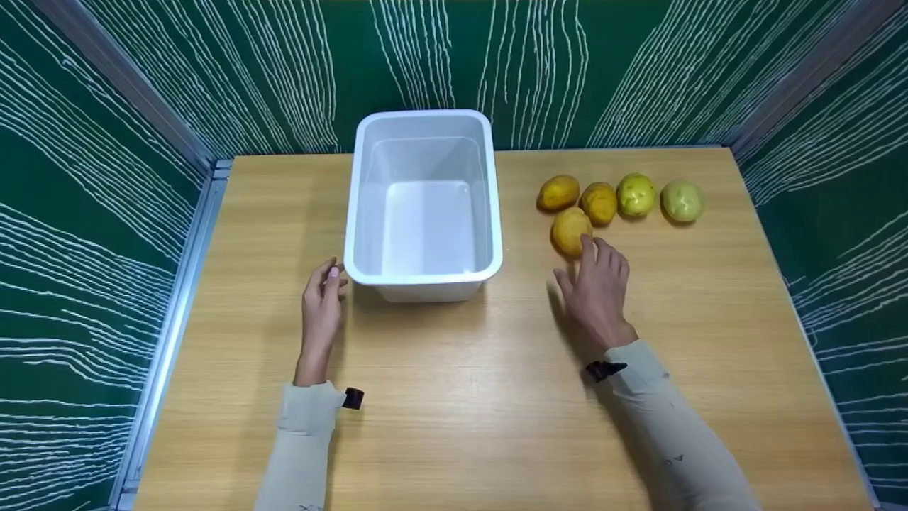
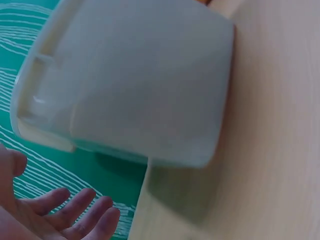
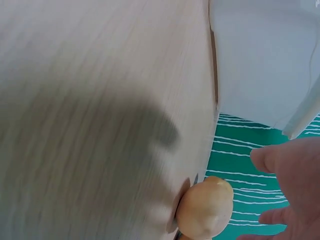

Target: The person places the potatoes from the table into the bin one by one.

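In the head view a white plastic tub [image 1: 422,277] stands upright on the table. My left hand [image 1: 323,305] is beside its front left corner, fingers loosely bent, near the rim. The left wrist view shows that hand [image 2: 70,217] with palm up and fingers apart from the tub [image 2: 135,85]. My right hand [image 1: 599,287] reaches over a yellow oval fruit [image 1: 569,231], thumb and fingers spread; whether a fingertip touches it cannot be told. In the right wrist view the hand [image 3: 295,190] holds nothing, and a yellow fruit [image 3: 205,207] lies left of it.
Behind the front fruit lie two more yellow fruits, one at the left [image 1: 558,192] and one beside it [image 1: 599,204]. Farther right are a yellow-green fruit [image 1: 636,195] and a pale green fruit [image 1: 682,201]. Green panels [image 1: 468,71] with white lines border the wooden table [image 1: 454,411].
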The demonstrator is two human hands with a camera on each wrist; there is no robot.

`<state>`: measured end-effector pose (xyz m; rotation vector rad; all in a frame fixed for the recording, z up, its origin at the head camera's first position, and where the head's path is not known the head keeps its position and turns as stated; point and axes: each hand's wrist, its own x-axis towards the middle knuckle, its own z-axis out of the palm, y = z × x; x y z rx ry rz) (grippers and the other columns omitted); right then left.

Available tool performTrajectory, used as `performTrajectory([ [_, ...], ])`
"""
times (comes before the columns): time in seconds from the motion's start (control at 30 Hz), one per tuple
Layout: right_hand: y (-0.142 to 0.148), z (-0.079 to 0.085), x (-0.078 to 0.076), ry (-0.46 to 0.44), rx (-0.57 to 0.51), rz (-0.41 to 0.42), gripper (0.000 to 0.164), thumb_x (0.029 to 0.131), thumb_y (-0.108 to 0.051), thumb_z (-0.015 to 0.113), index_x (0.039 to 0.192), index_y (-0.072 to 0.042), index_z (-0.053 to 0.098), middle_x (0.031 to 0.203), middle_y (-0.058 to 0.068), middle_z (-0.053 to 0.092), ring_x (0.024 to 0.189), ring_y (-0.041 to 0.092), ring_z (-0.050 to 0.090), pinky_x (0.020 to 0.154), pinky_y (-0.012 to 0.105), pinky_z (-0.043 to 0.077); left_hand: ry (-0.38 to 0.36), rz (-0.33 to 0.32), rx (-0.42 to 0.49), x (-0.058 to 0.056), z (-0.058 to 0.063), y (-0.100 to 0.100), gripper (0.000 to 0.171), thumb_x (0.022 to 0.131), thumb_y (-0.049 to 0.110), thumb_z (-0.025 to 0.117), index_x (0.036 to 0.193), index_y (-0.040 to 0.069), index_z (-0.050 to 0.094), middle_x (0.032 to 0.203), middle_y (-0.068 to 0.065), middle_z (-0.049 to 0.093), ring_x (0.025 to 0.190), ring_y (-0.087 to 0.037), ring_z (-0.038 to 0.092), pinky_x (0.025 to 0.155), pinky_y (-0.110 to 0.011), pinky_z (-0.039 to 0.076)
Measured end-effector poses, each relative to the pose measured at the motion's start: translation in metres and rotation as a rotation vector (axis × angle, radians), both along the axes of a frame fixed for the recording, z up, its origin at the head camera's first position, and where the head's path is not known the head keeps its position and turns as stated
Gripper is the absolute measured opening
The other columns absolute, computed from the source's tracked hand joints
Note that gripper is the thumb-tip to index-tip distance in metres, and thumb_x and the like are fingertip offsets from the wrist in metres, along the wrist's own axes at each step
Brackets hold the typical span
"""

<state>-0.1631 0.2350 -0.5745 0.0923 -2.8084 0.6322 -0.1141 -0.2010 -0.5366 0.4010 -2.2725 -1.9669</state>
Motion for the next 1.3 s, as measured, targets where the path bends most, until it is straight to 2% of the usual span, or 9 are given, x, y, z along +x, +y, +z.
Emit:
performTrajectory([
  [0.17,0.004,-0.002,-0.004,0.010,0.000,-0.027,0.074,0.096,-0.027,0.079,0.152,0.006,0.043,0.146,0.036,0.047,0.133,0.054,0.043,0.120,0.066,0.032,0.002,0.057,0.051,-0.001,0.009,0.012,0.046,0.116,0.023,0.039,0.153,-0.003,0.048,0.140,-0.022,0.060,0.116,-0.024,0.061,0.105,-0.050,0.057],
  [0.27,0.006,-0.003,-0.008,-0.012,0.002,-0.042,0.074,0.096,-0.027,0.079,0.153,0.006,0.043,0.146,0.035,0.047,0.133,0.054,0.043,0.121,0.065,0.030,0.021,0.080,0.080,-0.002,0.014,0.018,0.043,0.115,0.021,0.040,0.150,-0.003,0.052,0.136,-0.021,0.061,0.110,-0.018,0.061,0.100,-0.046,0.059],
  [0.47,0.008,-0.003,-0.015,-0.060,0.000,-0.063,0.075,0.096,-0.028,0.079,0.153,0.005,0.042,0.146,0.034,0.046,0.135,0.052,0.042,0.122,0.066,0.029,0.070,0.098,0.121,-0.001,0.022,0.026,0.040,0.114,0.018,0.042,0.145,-0.005,0.055,0.136,-0.024,0.060,0.113,-0.022,0.061,0.091,-0.032,0.059],
  [0.67,0.010,-0.005,-0.021,-0.073,0.021,-0.071,0.075,0.096,-0.028,0.079,0.152,0.005,0.041,0.144,0.034,0.047,0.133,0.053,0.042,0.121,0.066,0.029,0.081,0.070,0.164,0.000,0.027,0.029,0.040,0.114,0.015,0.043,0.147,-0.006,0.053,0.141,-0.025,0.058,0.120,-0.027,0.060,0.096,-0.040,0.060],
  [0.77,0.010,-0.008,-0.023,-0.071,0.023,-0.070,0.076,0.096,-0.028,0.079,0.153,0.005,0.041,0.143,0.034,0.048,0.133,0.053,0.043,0.122,0.066,0.029,0.075,0.072,0.195,0.000,0.029,0.029,0.040,0.113,0.013,0.044,0.147,-0.007,0.053,0.140,-0.025,0.059,0.115,-0.023,0.061,0.093,-0.039,0.061],
  [0.9,0.010,-0.011,-0.026,-0.060,0.032,-0.068,0.076,0.095,-0.029,0.079,0.153,0.005,0.043,0.140,0.035,0.050,0.131,0.053,0.044,0.121,0.067,0.030,0.085,0.070,0.258,0.000,0.031,0.029,0.040,0.113,0.011,0.045,0.146,-0.009,0.053,0.137,-0.025,0.058,0.104,-0.017,0.062,0.081,-0.026,0.061],
  [1.0,0.010,-0.013,-0.028,-0.048,0.040,-0.065,0.075,0.095,-0.030,0.079,0.152,0.006,0.044,0.137,0.035,0.053,0.129,0.054,0.046,0.119,0.067,0.032,0.091,0.066,0.315,0.001,0.033,0.029,0.039,0.112,0.008,0.046,0.147,-0.009,0.052,0.133,-0.022,0.059,0.098,-0.015,0.062,0.075,-0.021,0.060],
  [1.13,0.009,-0.013,-0.030,-0.042,0.044,-0.063,0.075,0.095,-0.030,0.079,0.152,0.006,0.044,0.134,0.035,0.055,0.127,0.054,0.048,0.118,0.068,0.034,0.084,0.088,0.360,0.001,0.035,0.029,0.038,0.109,0.003,0.049,0.145,-0.008,0.054,0.128,-0.016,0.059,0.097,-0.015,0.065,0.074,-0.021,0.059],
  [1.3,0.009,-0.013,-0.032,-0.056,0.044,-0.060,0.076,0.096,-0.030,0.079,0.153,0.005,0.042,0.135,0.035,0.055,0.127,0.054,0.048,0.117,0.068,0.035,0.060,0.100,0.374,-0.001,0.038,0.028,0.041,0.104,-0.005,0.054,0.145,-0.008,0.054,0.129,-0.016,0.057,0.100,-0.015,0.068,0.083,-0.024,0.063],
])
